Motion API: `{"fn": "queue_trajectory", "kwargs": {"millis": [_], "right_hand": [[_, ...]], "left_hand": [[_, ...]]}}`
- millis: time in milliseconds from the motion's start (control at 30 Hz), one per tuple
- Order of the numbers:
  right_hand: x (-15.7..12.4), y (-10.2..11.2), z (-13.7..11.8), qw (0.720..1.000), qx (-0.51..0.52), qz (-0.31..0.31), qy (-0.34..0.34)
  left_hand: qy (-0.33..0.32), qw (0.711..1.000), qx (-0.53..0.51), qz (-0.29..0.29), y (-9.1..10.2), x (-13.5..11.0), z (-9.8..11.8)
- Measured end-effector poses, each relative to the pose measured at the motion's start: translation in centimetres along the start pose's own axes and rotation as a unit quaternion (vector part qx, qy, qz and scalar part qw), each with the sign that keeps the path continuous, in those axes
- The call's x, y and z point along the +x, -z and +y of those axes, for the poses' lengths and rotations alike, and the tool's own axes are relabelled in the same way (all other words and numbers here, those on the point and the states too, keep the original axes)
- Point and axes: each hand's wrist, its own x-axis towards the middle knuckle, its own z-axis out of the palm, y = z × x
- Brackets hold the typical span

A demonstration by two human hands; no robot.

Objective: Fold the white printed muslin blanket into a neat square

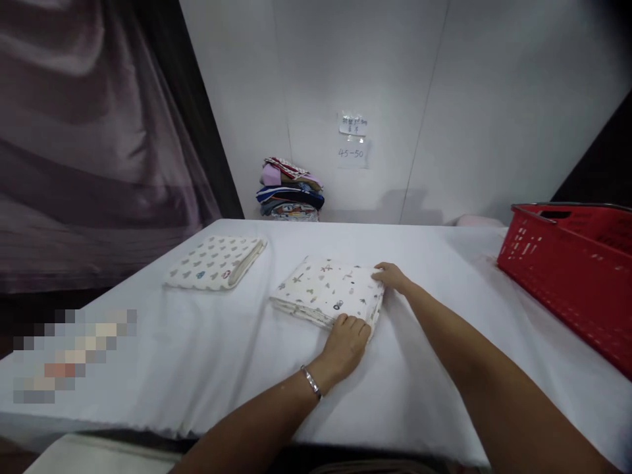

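A folded white cloth point(328, 286) with a small scattered print lies flat in the middle of the white-covered table. My left hand point(347, 342), with a bracelet at the wrist, has its fingers closed over the cloth's near edge, towards the right corner. At the far right corner, my right hand point(391, 275) grips the same cloth, thumb and fingers bent around the edge. The undersides of the fingers are hidden. To the left, apart from both hands, rests a second folded cloth point(214, 262) with rows of grey motifs.
A red plastic basket point(567, 276) stands at the table's right side. Behind the far edge is a stack of folded textiles point(291, 191) against the wall. Paper notes point(352, 141) hang there. A draped curtain point(99, 131) borders the left. The white tablecloth point(197, 362) has some creases.
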Motion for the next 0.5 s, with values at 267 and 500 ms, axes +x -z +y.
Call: {"fn": "queue_trajectory", "kwargs": {"millis": [267, 500], "right_hand": [[-8.6, 4.2, 4.1, 0.981, -0.035, -0.169, -0.083], [-3.9, 2.6, 2.2, 0.989, -0.063, -0.109, -0.074]], "left_hand": [[-0.004, 0.989, -0.144, -0.020, 5.0, -5.8, -3.4], [0.292, 0.902, -0.310, 0.067, 5.3, -2.5, -7.9]]}}
